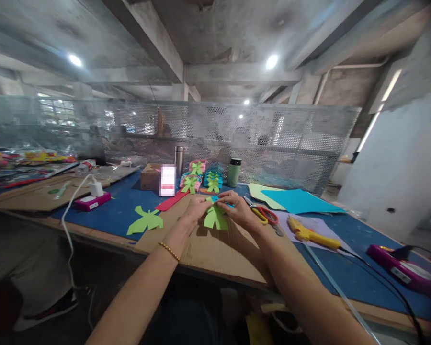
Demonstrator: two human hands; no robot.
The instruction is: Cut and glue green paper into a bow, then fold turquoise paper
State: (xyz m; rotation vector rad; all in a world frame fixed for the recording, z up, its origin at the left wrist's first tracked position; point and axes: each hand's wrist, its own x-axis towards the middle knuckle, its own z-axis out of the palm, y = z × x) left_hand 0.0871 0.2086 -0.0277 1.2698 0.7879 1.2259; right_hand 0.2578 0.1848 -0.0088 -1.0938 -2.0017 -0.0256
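Note:
Over a sheet of cardboard, both hands are closed on a light-green paper butterfly. My left hand pinches its left upper edge. My right hand grips the upper right side, where bits of blue paper show by the fingers. How the blue and green paper join is hidden behind the fingers. Another green paper butterfly lies flat to the left, beside a red paper strip. Scissors with red and yellow handles rest just right of my right hand.
A yellow glue gun lies on lilac paper at the right, its black cable trailing forward. Purple power strips sit at both sides. Behind stand pink and blue pieces with green butterflies, a green tumbler, a steel flask and blue sheets.

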